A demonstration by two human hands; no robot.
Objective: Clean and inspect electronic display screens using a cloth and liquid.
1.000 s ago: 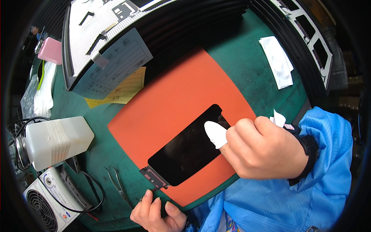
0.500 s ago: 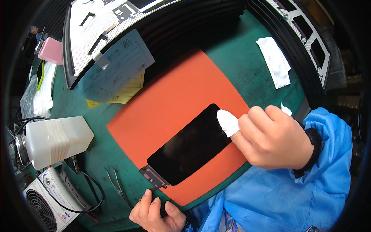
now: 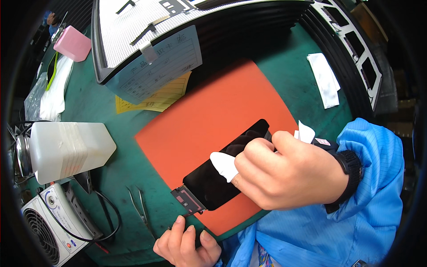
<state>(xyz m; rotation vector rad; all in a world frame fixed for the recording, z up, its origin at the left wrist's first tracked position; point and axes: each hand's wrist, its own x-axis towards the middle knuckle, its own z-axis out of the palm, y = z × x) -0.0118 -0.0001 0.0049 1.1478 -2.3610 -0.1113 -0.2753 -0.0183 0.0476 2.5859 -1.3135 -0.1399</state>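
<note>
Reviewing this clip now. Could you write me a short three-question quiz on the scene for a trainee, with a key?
1. Pick one: what colour is the cap over one digit of the right hand?
a) pink
b) white
c) green

2. True or false: the tweezers lie on the orange mat.

3. Fill the gap: the ____ is the nearer of the two hands to the small strip at the lower-left end of the black panel.

Key
1. b
2. False; they lie on the green surface.
3. left hand
</note>
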